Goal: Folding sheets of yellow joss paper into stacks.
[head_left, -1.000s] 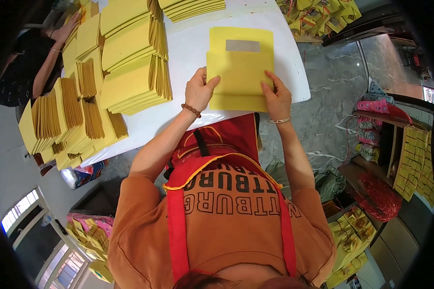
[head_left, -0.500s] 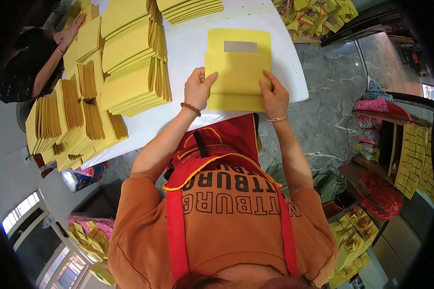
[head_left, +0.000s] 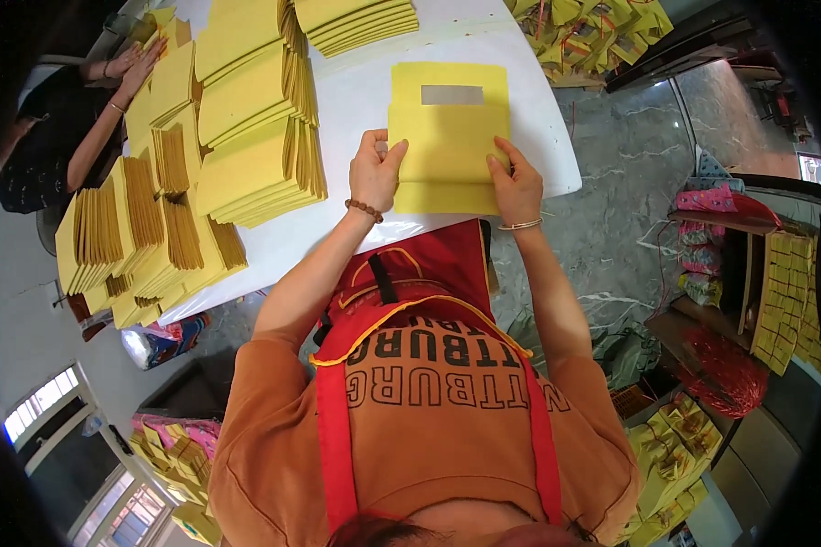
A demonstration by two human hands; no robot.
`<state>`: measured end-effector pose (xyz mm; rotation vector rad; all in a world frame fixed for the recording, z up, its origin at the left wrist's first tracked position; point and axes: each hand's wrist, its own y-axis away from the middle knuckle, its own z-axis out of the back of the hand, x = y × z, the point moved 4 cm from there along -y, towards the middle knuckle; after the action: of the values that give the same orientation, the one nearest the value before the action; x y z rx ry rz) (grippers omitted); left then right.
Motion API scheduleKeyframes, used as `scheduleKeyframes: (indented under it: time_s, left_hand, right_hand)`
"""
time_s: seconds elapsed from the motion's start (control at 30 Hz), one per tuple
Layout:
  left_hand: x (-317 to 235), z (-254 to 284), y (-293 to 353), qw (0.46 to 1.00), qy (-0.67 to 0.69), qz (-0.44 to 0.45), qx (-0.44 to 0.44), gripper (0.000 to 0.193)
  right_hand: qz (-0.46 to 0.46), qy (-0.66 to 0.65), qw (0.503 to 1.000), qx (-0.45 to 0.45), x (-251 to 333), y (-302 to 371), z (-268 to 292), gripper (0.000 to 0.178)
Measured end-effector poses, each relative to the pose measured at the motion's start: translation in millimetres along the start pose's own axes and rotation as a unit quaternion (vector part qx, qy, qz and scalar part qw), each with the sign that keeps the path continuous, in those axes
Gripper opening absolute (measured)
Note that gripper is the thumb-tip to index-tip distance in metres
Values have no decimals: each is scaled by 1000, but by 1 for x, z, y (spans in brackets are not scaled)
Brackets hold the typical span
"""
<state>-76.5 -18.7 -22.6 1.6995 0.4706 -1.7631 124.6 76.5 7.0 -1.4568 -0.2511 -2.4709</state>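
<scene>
A folded yellow paper piece (head_left: 449,146) lies at the near edge of the white table, with a grey rectangle near its far end and a fold band across its near part. My left hand (head_left: 374,173) is closed on its left edge, thumb on top and fingers at the side. At the right edge my right hand (head_left: 518,187) grips it too, thumb and forefinger on the paper. The undersides of the fingers are hidden.
Several stacks of folded yellow paper (head_left: 255,178) fill the table's left side. The white tabletop (head_left: 351,109) ends at a rounded right edge. Beyond the stacks are a co-worker's hands (head_left: 137,68). Bundled yellow paper (head_left: 602,32) is piled past the far right corner.
The view has shifted slightly, and the co-worker's two hands and arms show more fully. My hands keep the same hold on the yellow paper piece.
</scene>
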Motion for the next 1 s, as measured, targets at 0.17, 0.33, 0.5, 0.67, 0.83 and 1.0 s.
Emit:
scheduleKeyframes:
  time_s: [0.17,0.33,0.5,0.67,0.83,1.0]
  left_hand:
    - [-44,1,8,966,-228,-114,-47,29]
    - [-79,-39,11,852,-373,-363,63,38]
    - [-52,-71,15,724,-521,-413,185,59]
    - [-45,-70,17,717,-543,-396,185,61]
    - [-39,-72,14,644,-624,-372,239,60]
    - [-46,-69,10,722,-533,-374,235,62]
  right_hand:
    - [27,6,999,-21,-5,-3,0,31]
    - [43,18,999,-6,-8,-4,-4,32]
    - [79,30,996,-41,-7,0,-2,31]
    - [77,109,991,-14,18,12,6,42]
    - [306,224,925,24,44,18,-15,55]
    - [286,181,939,58,25,13,-33,60]
